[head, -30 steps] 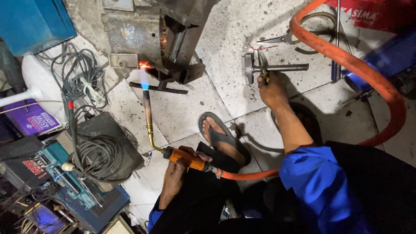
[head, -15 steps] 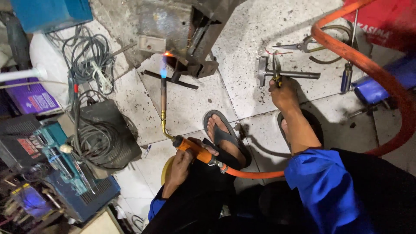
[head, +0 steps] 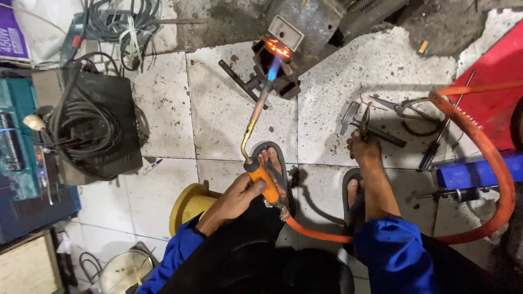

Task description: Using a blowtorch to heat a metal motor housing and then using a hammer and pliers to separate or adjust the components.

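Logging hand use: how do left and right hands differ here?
The left hand is wrapped around the orange torch handle, raised off the floor; the right hand reaches further out, down at the tiles, gripping pliers. The left hand's tool is lit, flame on glowing metal; the right hand's isn't. Both have blue sleeves.

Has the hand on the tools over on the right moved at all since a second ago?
No. The right hand stays on the pliers beside the metal bar; only the camera view shifted.
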